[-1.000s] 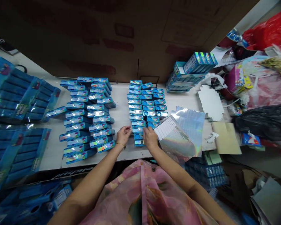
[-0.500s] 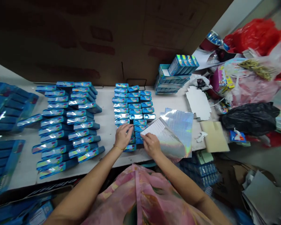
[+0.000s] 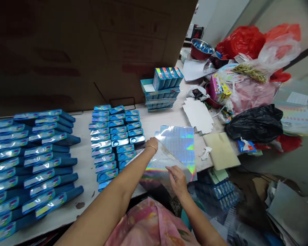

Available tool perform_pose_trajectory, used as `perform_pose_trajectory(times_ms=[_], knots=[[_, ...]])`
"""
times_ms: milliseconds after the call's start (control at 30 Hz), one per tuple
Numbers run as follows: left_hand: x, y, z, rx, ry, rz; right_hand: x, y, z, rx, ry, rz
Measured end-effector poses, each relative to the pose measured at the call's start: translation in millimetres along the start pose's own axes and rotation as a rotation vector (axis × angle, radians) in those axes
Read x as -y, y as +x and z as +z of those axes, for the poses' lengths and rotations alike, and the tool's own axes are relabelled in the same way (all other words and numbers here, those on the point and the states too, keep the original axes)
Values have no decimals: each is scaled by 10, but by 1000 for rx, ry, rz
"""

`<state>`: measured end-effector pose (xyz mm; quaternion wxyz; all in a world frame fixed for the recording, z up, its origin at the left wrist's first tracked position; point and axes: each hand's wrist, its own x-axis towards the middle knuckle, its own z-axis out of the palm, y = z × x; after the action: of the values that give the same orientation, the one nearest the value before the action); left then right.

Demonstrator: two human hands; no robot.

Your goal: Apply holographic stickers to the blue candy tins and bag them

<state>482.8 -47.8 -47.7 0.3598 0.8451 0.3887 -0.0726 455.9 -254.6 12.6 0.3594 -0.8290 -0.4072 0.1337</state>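
Observation:
A shiny holographic sheet [image 3: 178, 143] lies on the white table [image 3: 85, 171], its near part hanging over the front edge. My left hand [image 3: 153, 142] reaches across to the sheet's far left corner with its fingers curled on it. At the sheet's near edge, my right hand [image 3: 178, 180] pinches the foil. Just left of the sheet, small blue boxes [image 3: 115, 136] with foil labels lie in three tight rows.
More blue boxes [image 3: 41, 153] fill the table's left side. A stack of blue boxes [image 3: 162, 89] stands at the back against a cardboard wall [image 3: 92, 51]. White card blanks [image 3: 198, 114], a beige pad [image 3: 220, 150], a black bag [image 3: 254, 123] and red bags [image 3: 242, 41] crowd the right.
Both hands left the middle rows of blue boxes and moved right to the holographic sheet. My view swung right, so the rows now sit further left.

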Motion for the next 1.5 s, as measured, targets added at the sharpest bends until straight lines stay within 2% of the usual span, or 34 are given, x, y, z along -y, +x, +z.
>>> perform_pose_trajectory(times_ms=[133,267,367,467,533,633,800,933,1167,1233,1300,1400,1500], knots=[[33,2,-18,16,-123,22,-136,149,-188,-53,-11,-14],[-1,-214,-140,22,-330,83,-110,570,-323,-75,-146,-168],[-32,-434,-236,66,-609,123,-72,875,-337,3,-340,-279],[-58,-615,-313,133,-774,143,-91,1014,-306,123,-465,-393],[-66,-693,-351,177,-851,130,-130,1012,-290,171,-482,-472],[-55,-740,-385,204,-876,107,-169,938,-292,156,-463,-556],[-40,-716,-393,111,-809,111,-66,855,-378,109,-449,-535],[-115,-738,-395,141,-826,173,0,878,-452,64,-525,-533],[-223,-796,-371,211,-903,140,-236,877,-488,26,-580,-759],[-221,-751,-350,187,-860,148,-240,843,-520,11,-564,-747],[-217,-659,-324,120,-753,180,-156,783,-596,20,-549,-671],[-214,-458,-298,-38,-538,229,83,654,-784,32,-493,-461],[-197,-302,-322,-160,-460,229,303,564,-932,9,-307,-217]])
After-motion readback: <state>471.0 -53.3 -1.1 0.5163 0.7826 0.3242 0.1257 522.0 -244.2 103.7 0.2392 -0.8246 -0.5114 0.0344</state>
